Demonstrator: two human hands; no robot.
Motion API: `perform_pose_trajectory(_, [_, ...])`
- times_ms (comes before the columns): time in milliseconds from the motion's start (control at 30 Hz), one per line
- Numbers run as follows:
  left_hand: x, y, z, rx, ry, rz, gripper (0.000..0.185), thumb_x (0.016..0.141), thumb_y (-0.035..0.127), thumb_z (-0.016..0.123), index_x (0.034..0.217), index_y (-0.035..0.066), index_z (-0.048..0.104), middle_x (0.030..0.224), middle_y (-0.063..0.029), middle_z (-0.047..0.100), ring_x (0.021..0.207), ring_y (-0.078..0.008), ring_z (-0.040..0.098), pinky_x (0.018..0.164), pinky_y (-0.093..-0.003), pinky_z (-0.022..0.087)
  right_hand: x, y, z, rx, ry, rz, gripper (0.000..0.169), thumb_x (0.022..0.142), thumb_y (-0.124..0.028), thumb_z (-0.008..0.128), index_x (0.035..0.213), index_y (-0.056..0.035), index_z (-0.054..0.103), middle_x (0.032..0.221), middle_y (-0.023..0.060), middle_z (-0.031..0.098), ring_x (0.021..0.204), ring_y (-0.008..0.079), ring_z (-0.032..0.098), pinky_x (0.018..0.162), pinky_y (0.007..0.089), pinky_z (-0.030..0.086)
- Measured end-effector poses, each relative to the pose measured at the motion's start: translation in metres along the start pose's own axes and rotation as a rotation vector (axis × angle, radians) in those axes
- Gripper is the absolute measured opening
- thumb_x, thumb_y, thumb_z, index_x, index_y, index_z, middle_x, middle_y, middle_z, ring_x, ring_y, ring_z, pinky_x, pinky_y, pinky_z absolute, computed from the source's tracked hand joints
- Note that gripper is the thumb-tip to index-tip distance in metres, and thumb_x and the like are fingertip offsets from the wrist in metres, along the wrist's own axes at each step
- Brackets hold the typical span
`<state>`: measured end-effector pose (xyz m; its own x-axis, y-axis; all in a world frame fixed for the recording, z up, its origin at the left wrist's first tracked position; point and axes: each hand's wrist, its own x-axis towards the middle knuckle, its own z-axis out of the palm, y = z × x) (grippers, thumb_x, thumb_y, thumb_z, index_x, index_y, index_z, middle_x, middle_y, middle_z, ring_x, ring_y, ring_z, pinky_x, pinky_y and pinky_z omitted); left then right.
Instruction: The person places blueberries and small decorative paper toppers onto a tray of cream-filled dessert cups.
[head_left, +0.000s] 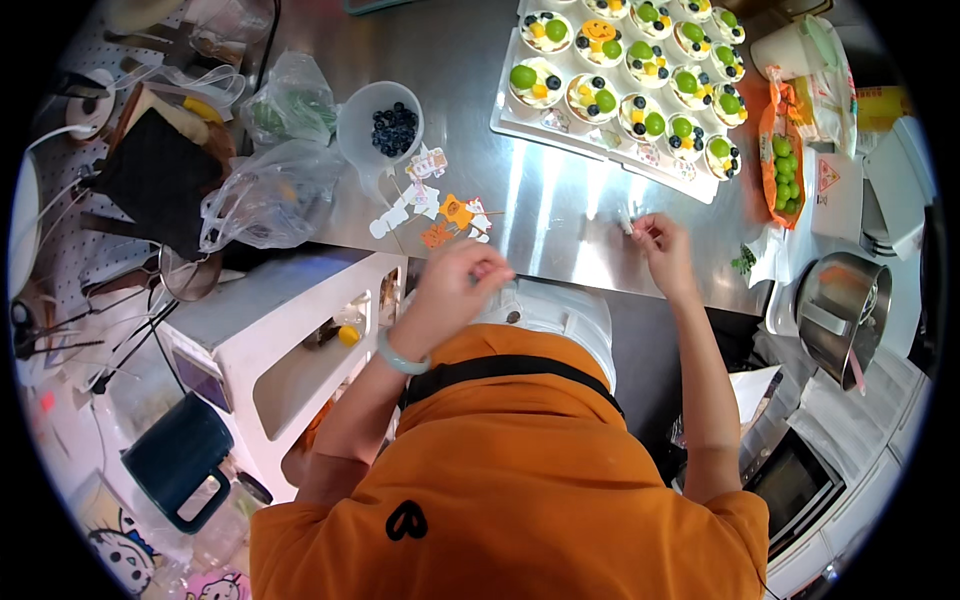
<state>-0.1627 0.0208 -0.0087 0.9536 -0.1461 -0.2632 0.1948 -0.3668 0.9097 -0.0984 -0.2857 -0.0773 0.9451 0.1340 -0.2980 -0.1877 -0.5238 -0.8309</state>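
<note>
My right hand (660, 244) is near the front of the steel table, its thumb and fingers pinched on a small whitish piece (627, 223), too small to identify. My left hand (472, 274) is raised by the table's front edge, fingers curled; whether it holds anything cannot be told. Beyond it lie paper topper picks, among them an orange star-shaped one (455, 211) and white ones (390, 220). A plastic measuring jug (358, 124) holds blueberries (394, 129). Cream-topped cups with green grapes, blueberries and yellow fruit cubes stand on a white tray (517, 126); one bears a smiley topper (598, 31).
Clear plastic bags (270, 191) lie at the left. An orange bag (770, 161) of green grapes (784, 176) is on the right, with a steel mixing bowl (840, 319) nearer me. A white cabinet (300, 322) stands below the table at left, beside a dark blue jug (180, 450).
</note>
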Motion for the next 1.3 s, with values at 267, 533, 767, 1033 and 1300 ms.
perform_pose_trajectory(267, [0.026,0.048,0.06,-0.478,0.092,0.153,0.012,0.086,0.003,0.064,0.095,-0.004,0.063,0.089,-0.0064,0.061,0.083,-0.0125,0.061,0.076,-0.0244,0.05,-0.035,-0.092,0.028,1.173,-0.334,0.35,0.008,0.087,-0.007,0.064,0.091,-0.0005,0.063,0.077,0.004,0.063,0.064,0.0091,0.055,0.058,0.0212,0.044])
perform_pose_trajectory(533, [0.033,0.034,0.067,-1.046,0.008,-0.268,0.013,0.088,0.011,0.065,0.096,0.001,0.061,0.091,-0.0019,0.062,0.079,-0.0068,0.059,0.066,-0.0187,0.046,-0.025,-0.097,0.024,1.105,-0.399,0.349,0.008,0.084,-0.005,0.067,0.089,0.0001,0.065,0.077,0.0058,0.065,0.067,0.0093,0.058,0.059,0.0205,0.046])
perform_pose_trajectory(767, [0.044,0.042,0.057,-0.932,-0.037,-0.143,0.013,0.09,0.01,0.061,0.097,-0.001,0.062,0.086,-0.0026,0.064,0.078,-0.0059,0.058,0.068,-0.0202,0.045,-0.009,-0.104,0.016,1.019,-0.443,0.309,0.009,0.082,-0.002,0.068,0.09,0.0018,0.065,0.08,0.008,0.066,0.068,0.011,0.06,0.06,0.0207,0.048])
perform_pose_trajectory(1033, [0.058,0.041,0.058,-0.481,0.055,-0.037,0.012,0.088,0.005,0.059,0.095,-0.004,0.06,0.085,0.0003,0.054,0.076,-0.006,0.053,0.069,-0.0193,0.043,0.023,-0.12,-0.033,0.342,-0.151,-0.131,0.013,0.078,-0.005,0.072,0.091,-0.0011,0.07,0.084,0.0054,0.066,0.07,0.0111,0.058,0.065,0.0237,0.047])
perform_pose_trajectory(1300, [0.086,0.061,0.056,-0.239,-0.036,0.055,0.012,0.083,0.004,0.064,0.09,-0.004,0.059,0.084,-0.003,0.049,0.071,-0.0069,0.05,0.066,-0.0201,0.043,0.043,-0.129,-0.055,0.11,-0.21,-0.183,0.01,0.075,0.001,0.07,0.085,-0.0008,0.07,0.076,0.0054,0.066,0.07,0.0116,0.058,0.064,0.0245,0.047])
